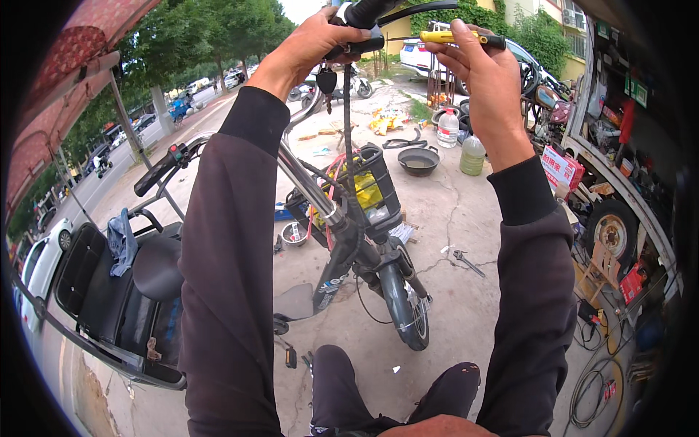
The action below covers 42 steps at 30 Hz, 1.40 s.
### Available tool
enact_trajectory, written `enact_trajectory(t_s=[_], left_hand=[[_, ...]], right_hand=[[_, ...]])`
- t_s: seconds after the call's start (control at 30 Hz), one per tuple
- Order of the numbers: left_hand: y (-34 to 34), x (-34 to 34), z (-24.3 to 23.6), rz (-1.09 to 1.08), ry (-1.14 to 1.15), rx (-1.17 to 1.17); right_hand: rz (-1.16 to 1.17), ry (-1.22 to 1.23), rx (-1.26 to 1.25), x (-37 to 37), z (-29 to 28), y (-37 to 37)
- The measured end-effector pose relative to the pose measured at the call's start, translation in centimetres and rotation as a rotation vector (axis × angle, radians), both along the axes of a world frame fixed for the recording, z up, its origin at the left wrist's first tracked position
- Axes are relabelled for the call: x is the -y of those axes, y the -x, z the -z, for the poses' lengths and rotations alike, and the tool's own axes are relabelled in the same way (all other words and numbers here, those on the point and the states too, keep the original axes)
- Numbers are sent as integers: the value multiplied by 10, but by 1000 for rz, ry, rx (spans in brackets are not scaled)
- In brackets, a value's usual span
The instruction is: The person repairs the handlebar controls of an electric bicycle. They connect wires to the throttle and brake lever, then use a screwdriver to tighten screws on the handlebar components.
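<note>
My left hand (309, 45) is raised high and wrapped around the black right-hand grip and brake lever mount (364, 13) of a small bicycle's handlebar. My right hand (486, 73) is up beside it, holding a yellow-handled screwdriver (455, 36) level, its tip pointing left toward the brake lever. A bunch of keys (327, 81) dangles just below the grip. The bicycle (349, 240) stands in front of me with a black front basket (375, 191), a front wheel (408, 306) and a black saddle (156, 268).
A wrench (467, 263) lies on the cracked concrete right of the wheel. Farther off sit a dark pan (418, 160) and two plastic bottles (460, 142). Shelves of parts, a tyre (614, 230) and coiled cables (593, 390) fill the right side. A street with cars runs at left.
</note>
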<state>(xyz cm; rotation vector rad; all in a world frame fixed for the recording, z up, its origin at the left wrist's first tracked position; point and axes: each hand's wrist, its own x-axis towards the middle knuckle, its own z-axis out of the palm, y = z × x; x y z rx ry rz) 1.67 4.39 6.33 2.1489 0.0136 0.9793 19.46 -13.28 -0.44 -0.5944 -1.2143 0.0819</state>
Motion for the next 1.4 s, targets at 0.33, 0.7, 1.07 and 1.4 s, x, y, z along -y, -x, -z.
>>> enact_trajectory(t_s=[0.33,0.7,1.07,1.4], left_hand=[[0,-4,4,-87,-25,-16],[0,8,2,-64,-21,21],[1,-17,6,-119,-76,-26],[-2,7,1,-34,-24,16]], right_hand=[[276,-106,68,-12,-2,-5],[317,-113,103,-15,-2,-8],[301,-96,117,-14,0,-9],[623,39,587,36,-44,19]])
